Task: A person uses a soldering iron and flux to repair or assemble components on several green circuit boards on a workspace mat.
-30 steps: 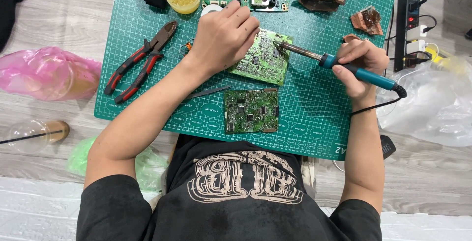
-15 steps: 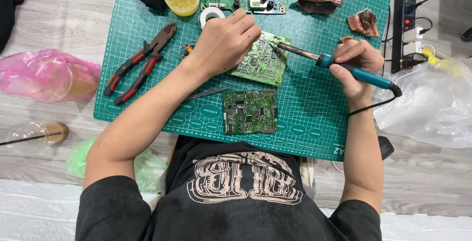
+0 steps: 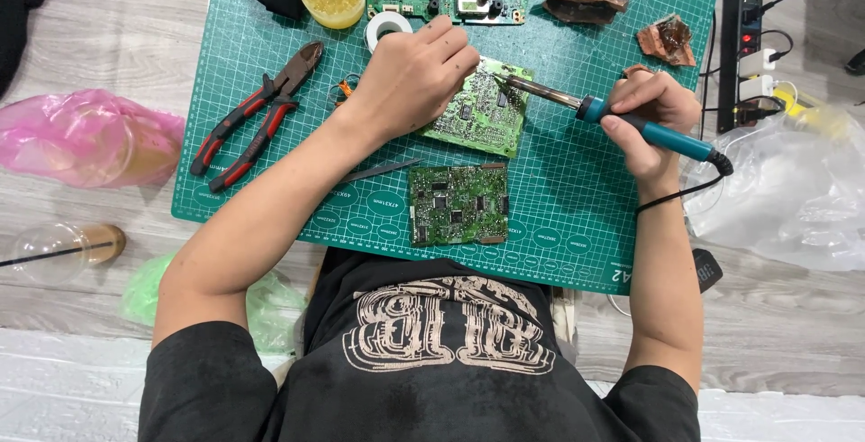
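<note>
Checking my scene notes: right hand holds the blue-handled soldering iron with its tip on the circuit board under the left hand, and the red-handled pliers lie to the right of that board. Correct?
One error: the red-handled pliers lie to the left of that board, on the green cutting mat, as the head view shows. The rest holds: the right hand holds the blue-handled soldering iron, tip on the circuit board under the left hand.

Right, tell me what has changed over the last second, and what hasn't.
Little has moved. The right hand has brought the soldering iron slightly leftward, so its tip now sits over the top edge of the green circuit board. The left hand still presses on that board. Nothing was picked up or released. The pliers, the second circuit board and the cutting mat stayed put.
</note>
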